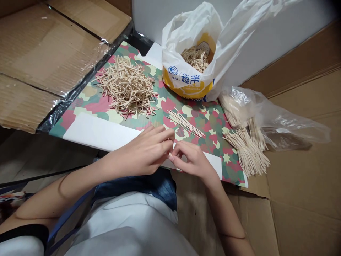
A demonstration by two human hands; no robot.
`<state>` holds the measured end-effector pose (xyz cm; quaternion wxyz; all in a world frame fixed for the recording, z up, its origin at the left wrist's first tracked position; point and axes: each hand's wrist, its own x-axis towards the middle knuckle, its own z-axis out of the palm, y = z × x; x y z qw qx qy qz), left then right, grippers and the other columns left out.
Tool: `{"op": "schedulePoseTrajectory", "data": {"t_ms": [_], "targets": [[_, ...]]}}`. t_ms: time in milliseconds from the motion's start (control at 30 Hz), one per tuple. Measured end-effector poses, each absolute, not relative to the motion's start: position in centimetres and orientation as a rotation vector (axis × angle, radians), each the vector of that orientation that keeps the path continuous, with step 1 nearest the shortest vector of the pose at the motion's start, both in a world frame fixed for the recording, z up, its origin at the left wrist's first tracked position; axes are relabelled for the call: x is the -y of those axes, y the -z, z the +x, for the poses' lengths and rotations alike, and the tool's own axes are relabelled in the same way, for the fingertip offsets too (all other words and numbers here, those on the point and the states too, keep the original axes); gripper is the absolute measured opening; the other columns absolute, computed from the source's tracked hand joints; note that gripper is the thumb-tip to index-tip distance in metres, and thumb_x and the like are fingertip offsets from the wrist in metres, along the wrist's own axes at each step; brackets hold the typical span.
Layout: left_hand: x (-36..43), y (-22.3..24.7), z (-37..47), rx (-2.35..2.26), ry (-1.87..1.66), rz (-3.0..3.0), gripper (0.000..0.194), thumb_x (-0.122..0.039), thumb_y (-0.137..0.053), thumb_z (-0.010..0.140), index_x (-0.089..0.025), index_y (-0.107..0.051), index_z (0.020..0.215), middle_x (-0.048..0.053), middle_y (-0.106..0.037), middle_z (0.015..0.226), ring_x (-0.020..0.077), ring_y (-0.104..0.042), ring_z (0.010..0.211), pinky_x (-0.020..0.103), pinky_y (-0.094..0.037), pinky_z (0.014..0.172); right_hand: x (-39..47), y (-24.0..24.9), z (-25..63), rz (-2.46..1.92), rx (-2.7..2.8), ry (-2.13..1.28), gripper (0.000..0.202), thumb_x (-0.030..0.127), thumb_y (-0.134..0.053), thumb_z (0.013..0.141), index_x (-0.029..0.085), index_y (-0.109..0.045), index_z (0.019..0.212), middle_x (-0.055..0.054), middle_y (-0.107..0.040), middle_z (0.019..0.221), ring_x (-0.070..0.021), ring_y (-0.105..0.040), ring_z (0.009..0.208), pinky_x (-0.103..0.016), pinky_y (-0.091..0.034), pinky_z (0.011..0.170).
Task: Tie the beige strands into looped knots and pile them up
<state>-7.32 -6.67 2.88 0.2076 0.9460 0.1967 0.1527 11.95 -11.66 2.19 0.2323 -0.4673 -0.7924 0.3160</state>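
Observation:
My left hand [157, 149] and my right hand [190, 158] meet over the near edge of the board, fingers curled and closed. A tiny pale tip shows between the fingertips where they meet; the rest of it is hidden, so I cannot make out what it is. Just beyond my hands lies a loose row of thin pale sticks [185, 122] on the camouflage-patterned board [213, 121]. Farther off to the left is a heap of short pale stick pieces [128, 87].
A white and yellow plastic bag [191, 80] stands open at the back with more short pieces inside. To the right are a tied bundle of long sticks [249, 153] and a clear bag [282, 113] with more bundles. Cardboard [53, 53] borders the left side.

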Motion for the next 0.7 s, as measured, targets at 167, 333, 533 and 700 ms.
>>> {"op": "schedulePoseTrajectory", "data": {"t_ms": [167,333,533,700], "targets": [[6.6,-2.8,-7.5,-0.536,-0.417,2.573,0.013,-0.012,-0.041,0.086,-0.014,-0.054,0.086,0.01,-0.051,0.095,0.0223,-0.044,0.088,0.034,-0.034,0.074,11.2,-1.9,12.2,-1.296,2.168,-0.932,0.018,0.025,-0.056,0.083,0.021,-0.046,0.07,0.004,-0.052,0.065,-0.01,-0.047,0.057,-0.023,-0.037,0.056],[6.4,-2.6,-7.7,-0.467,-0.49,2.392,0.013,-0.02,-0.051,0.082,-0.015,-0.059,0.091,0.008,-0.052,0.096,0.0216,-0.046,0.089,0.033,-0.037,0.079,11.3,-1.7,12.6,-1.324,2.116,-1.032,0.014,0.028,-0.054,0.084,0.021,-0.049,0.073,0.003,-0.053,0.066,-0.0102,-0.049,0.058,-0.022,-0.037,0.053],[6.2,-1.4,-7.0,-0.449,-0.546,1.897,0.017,-0.026,-0.051,0.086,-0.015,-0.063,0.082,0.005,-0.053,0.091,0.0165,-0.052,0.086,0.028,-0.041,0.081,12.2,-2.2,12.2,-1.284,2.061,-0.962,0.019,0.025,-0.053,0.085,0.021,-0.046,0.067,0.004,-0.051,0.06,-0.0109,-0.049,0.057,-0.025,-0.037,0.055],[6.7,-0.7,-6.5,-0.528,-0.626,1.778,0.018,-0.028,-0.05,0.088,-0.015,-0.062,0.083,0.004,-0.053,0.083,0.0152,-0.052,0.082,0.027,-0.041,0.076,12.5,-2.0,12.3,-1.295,1.942,-0.964,0.019,0.024,-0.053,0.085,0.021,-0.048,0.067,0.003,-0.052,0.061,-0.0111,-0.048,0.056,-0.025,-0.036,0.054]]}}
